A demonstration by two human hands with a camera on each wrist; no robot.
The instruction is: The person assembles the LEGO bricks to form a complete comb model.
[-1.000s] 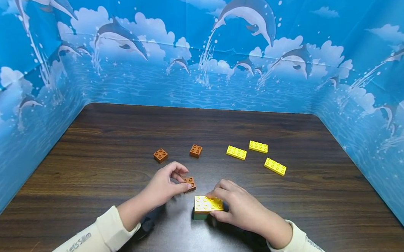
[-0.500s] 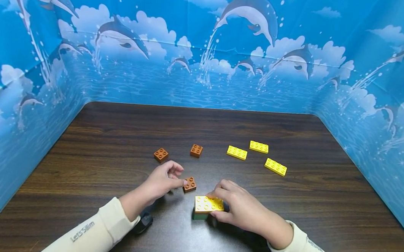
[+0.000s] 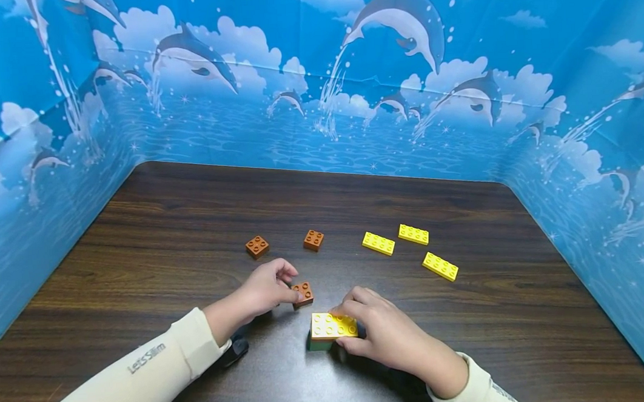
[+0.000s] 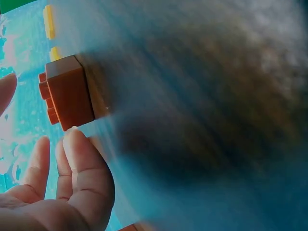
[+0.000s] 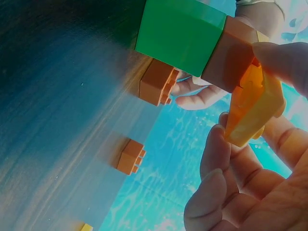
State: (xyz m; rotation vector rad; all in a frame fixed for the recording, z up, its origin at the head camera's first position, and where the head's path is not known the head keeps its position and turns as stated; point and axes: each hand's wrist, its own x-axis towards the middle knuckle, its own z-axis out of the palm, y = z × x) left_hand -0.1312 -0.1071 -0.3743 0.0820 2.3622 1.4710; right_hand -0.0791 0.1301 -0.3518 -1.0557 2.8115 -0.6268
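My right hand [image 3: 380, 325] pinches a yellow eight-stud toy building plate [image 3: 323, 324] between thumb and fingers. In the right wrist view this plate juts out over a brown brick [image 5: 228, 55] stacked on a green block [image 5: 180, 36], its hollow underside showing. Left of and beyond the stack, my left hand [image 3: 263, 289] is at a loose brown four-stud brick [image 3: 306, 290], the thumb overlapping its near left studs. The left wrist view has the index fingertip right at a lower corner of that brick [image 4: 72, 94], with the fingers loosely bent and the thumb apart at the left edge.
Two more brown bricks, one at left [image 3: 257, 247] and one in the middle [image 3: 314, 240], lie farther back. To their right are three yellow plates [image 3: 379, 243]. A dolphin-print cloth [image 3: 318, 134] walls the dark wooden table [image 3: 191, 202] at the back and sides.
My left hand drew back slightly to the left from the loose brown brick, then came forward over it again. The right hand keeps its pinch on the yellow plate, and the stack stays put.
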